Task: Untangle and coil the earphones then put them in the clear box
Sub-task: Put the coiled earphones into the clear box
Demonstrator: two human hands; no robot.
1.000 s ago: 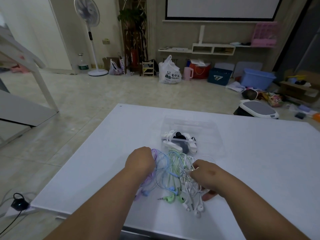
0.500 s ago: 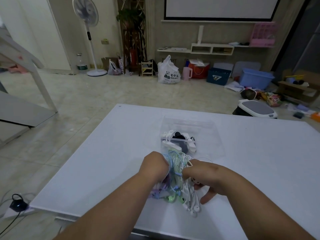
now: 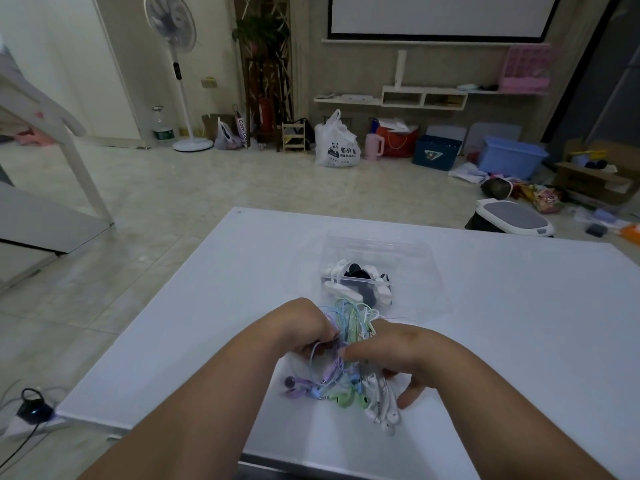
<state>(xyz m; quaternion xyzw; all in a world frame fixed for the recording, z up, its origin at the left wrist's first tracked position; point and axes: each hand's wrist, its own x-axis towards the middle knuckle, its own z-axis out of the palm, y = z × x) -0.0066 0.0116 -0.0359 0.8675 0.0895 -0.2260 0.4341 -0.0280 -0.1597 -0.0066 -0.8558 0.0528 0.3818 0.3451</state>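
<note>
A tangled bunch of earphones (image 3: 349, 389) in purple, blue, green and white lies on the white table (image 3: 173, 327) close to its near edge. My left hand (image 3: 304, 325) grips the cords on the bunch's left side. My right hand (image 3: 394, 351) holds the cords on the right, fingers curled into the tangle. The earbuds and plugs hang out below both hands. Just beyond the hands stands the clear box (image 3: 377, 258), open on top, with white and black earphones inside it.
The table's near edge runs just below the earbuds, its left edge drops to a tiled floor. A black plug and cable (image 3: 33, 408) lie on the floor at lower left. A grey-topped stool (image 3: 512, 220) stands past the table's far right.
My two hands have closed in toward each other, bunching the spread cords into a tighter clump. The earbuds have shifted slightly toward the near edge.
</note>
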